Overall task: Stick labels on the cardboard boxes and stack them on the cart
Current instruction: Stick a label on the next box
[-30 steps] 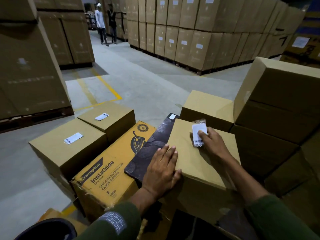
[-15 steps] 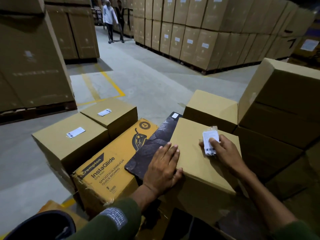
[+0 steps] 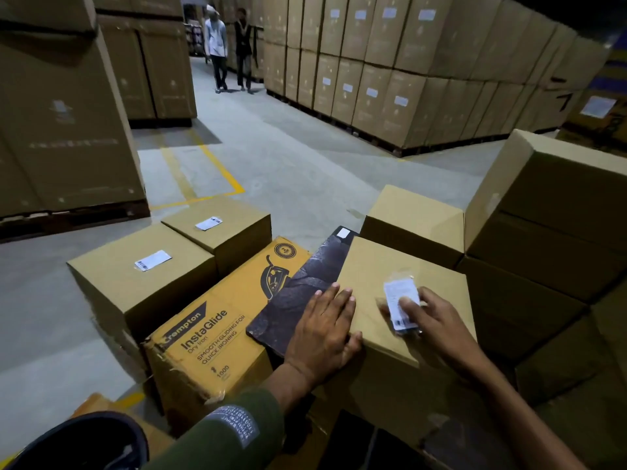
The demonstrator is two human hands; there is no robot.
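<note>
The right hand point(image 3: 437, 320) presses a small white label point(image 3: 400, 305) flat onto the top of a plain cardboard box point(image 3: 369, 276). Its grip is not closed around anything; the fingers lie spread over the lower part of the label, and a thumb shows just left of it. Half a second ago the label was higher and more lifted off the box; now it sits lower and nearer the front edge. To the left of that grip, the left hand point(image 3: 325, 330) lies flat and open on the box's left edge, much as it did before, partly over a dark flat pack point(image 3: 298, 293). Further left is a yellow iron box point(image 3: 217, 327) with printed words. Beyond it stand two brown boxes point(image 3: 142, 283) that already wear white labels. To the right of the grip, more plain boxes point(image 3: 549, 212) are piled up. Far off down the floor point(image 3: 288, 157), two people point(image 3: 217, 49) stand nearer than before.
</note>
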